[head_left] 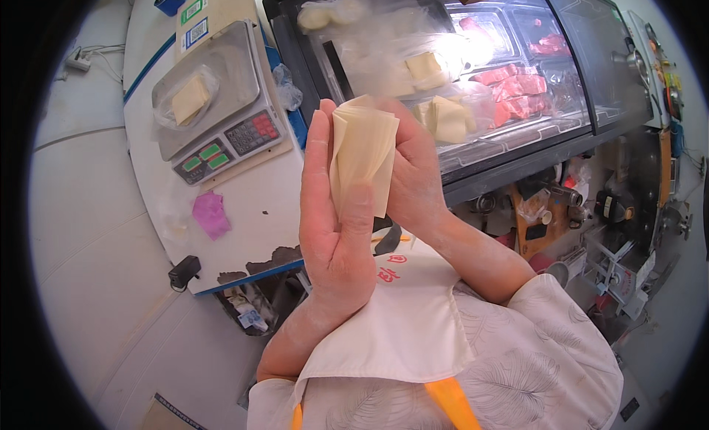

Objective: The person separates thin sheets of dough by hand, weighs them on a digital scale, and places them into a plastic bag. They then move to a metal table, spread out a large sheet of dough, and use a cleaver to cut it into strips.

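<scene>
A folded stack of thin, pale yellow sheets (363, 153) stands upright between my hands at the centre. My left hand (336, 253) holds it, fingers along its left side and thumb over its lower front. My right hand (413, 171) is against the stack's right side and back, its fingers mostly hidden behind it. To the left, a digital scale (255, 131) carries a similar stack in a clear plastic bag (189, 97). Beyond my hands, more bundles of pale sheets (448, 121) lie bagged in the display case.
The black-framed case (594, 68) also holds cuts of red meat (513, 86). The white counter (170, 223) has a purple cloth (211, 214), a black adapter (185, 271) and a blue box (168, 1). At the right, a cluttered wooden board (535, 234) sits below the case.
</scene>
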A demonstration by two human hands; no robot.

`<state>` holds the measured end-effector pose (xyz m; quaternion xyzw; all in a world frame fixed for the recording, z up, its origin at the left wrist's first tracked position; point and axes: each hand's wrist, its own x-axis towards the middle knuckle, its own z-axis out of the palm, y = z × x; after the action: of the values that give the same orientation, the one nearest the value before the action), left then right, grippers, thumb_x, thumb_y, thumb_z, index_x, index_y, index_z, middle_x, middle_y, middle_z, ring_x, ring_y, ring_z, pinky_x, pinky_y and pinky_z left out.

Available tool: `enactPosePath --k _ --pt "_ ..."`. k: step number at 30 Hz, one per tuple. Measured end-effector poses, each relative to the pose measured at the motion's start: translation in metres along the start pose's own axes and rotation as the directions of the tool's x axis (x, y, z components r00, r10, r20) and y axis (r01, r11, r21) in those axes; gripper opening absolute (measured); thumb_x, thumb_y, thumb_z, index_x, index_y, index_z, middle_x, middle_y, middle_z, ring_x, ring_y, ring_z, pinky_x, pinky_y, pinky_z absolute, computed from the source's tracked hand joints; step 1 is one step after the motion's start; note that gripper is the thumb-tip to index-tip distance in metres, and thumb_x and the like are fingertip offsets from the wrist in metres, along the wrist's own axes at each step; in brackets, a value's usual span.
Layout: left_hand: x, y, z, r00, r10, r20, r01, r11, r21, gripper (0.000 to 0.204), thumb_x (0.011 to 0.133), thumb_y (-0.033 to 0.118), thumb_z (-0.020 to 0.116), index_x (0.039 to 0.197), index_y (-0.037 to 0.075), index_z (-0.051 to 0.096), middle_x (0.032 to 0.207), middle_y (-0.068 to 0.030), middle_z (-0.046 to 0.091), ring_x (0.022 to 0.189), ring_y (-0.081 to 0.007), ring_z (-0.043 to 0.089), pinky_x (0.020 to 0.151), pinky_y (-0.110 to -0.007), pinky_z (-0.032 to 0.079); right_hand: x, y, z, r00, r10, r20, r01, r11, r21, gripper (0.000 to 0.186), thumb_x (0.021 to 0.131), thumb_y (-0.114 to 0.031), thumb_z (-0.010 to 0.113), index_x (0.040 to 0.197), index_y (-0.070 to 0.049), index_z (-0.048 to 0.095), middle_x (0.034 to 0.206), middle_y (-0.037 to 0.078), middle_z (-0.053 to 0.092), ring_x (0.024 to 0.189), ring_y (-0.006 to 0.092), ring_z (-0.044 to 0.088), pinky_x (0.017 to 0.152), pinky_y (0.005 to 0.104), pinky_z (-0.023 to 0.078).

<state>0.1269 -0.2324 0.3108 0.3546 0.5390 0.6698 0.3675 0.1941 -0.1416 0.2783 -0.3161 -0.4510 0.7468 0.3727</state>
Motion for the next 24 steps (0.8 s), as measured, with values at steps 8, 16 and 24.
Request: enactPosePath --k 8,16,24 --pt "0.006 0.010 0.005 0.985 -0.153 -0.081 0.127 0.956 -0.265 0.067 0.114 0.016 0.049 0.169 -0.005 0.016 0.175 -0.0165 0.028 0.160 -0.0291 0.033 0.131 -0.042 0.025 0.009 -0.002 0.001 0.987 -0.158 -0.022 0.146 0.952 -0.270 0.018 0.107 -0.017 0.065 0.112 0.000 0.064 0.098 0.011 0.078 0.086 0.0143 0.075 0.074 0.0302 0.058" --pt "0.006 0.013 -0.005 0.986 -0.155 -0.056 0.136 0.956 -0.261 0.073 0.109 0.012 0.053 0.169 -0.005 0.015 0.175 -0.0169 0.028 0.160 -0.0296 0.032 0.131 -0.044 0.025 0.010 -0.009 0.011 0.970 -0.244 -0.019 0.210 0.870 -0.447 0.016 0.106 -0.016 0.065 0.106 -0.001 0.062 0.091 0.016 0.078 0.078 0.0266 0.078 0.067 0.0351 0.058" --pt "-0.003 0.015 -0.020 0.972 -0.232 -0.034 0.214 0.937 -0.276 0.074 0.107 0.013 0.056 0.168 -0.006 0.018 0.164 -0.0178 0.042 0.152 -0.0274 0.043 0.127 -0.043 0.031 0.005 -0.013 0.012 0.941 -0.330 0.072 0.296 0.703 -0.647 0.010 0.100 -0.007 0.066 0.108 -0.002 0.061 0.087 0.018 0.073 0.073 0.0363 0.073 0.063 0.0396 0.056"
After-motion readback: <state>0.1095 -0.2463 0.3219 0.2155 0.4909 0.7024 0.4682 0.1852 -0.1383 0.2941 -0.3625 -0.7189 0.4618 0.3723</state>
